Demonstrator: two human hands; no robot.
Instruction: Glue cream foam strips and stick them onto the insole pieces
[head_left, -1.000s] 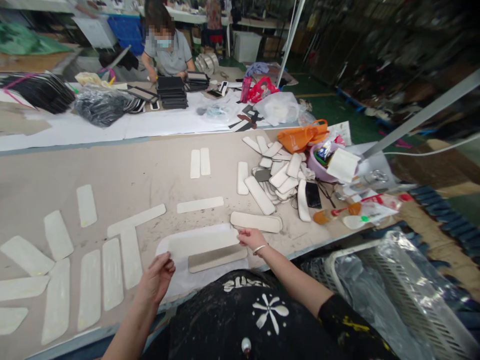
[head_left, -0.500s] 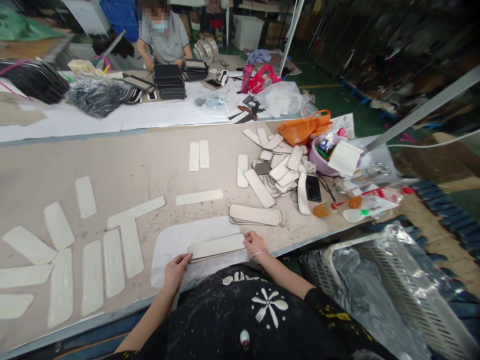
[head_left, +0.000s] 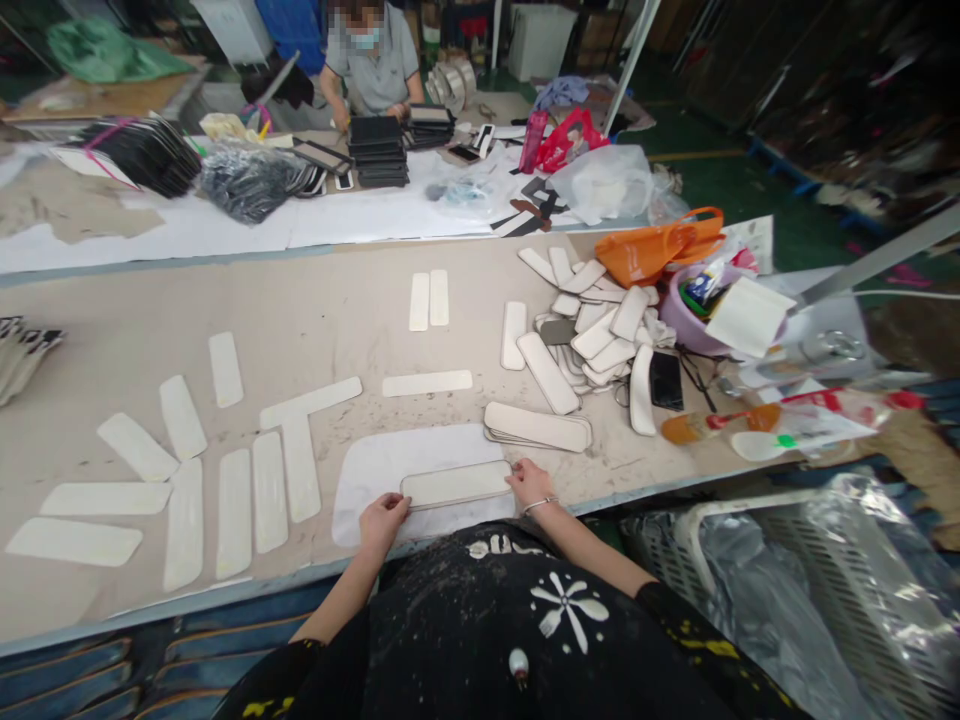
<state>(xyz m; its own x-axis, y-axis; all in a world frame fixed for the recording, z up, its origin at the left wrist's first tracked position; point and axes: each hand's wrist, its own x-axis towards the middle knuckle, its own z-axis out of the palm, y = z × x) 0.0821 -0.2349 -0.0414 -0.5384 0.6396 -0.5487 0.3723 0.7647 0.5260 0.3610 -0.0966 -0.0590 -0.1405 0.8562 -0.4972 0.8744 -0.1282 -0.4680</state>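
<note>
A long cream pad point(head_left: 456, 484) with rounded ends lies flat on a white sheet point(head_left: 375, 462) at the table's near edge. My left hand point(head_left: 382, 520) presses on its left end and my right hand point(head_left: 529, 484) on its right end, so both hold the pad down. Just behind the right hand sits a small stack of the same pads point(head_left: 537, 427). A loose heap of more pads point(head_left: 581, 330) lies farther back on the right.
Several cream strips point(head_left: 225, 490) are spread over the table's left half. An orange bag point(head_left: 660, 250), a purple tub point(head_left: 686, 320) and a black phone point(head_left: 665, 379) crowd the right end. A plastic-lined crate point(head_left: 787, 590) stands at my right. Another person point(head_left: 371, 60) works at the far table.
The cream pad was brought down onto the grey board on the white sheet and now covers it. My hands moved to its two ends, and the view shifted left.
</note>
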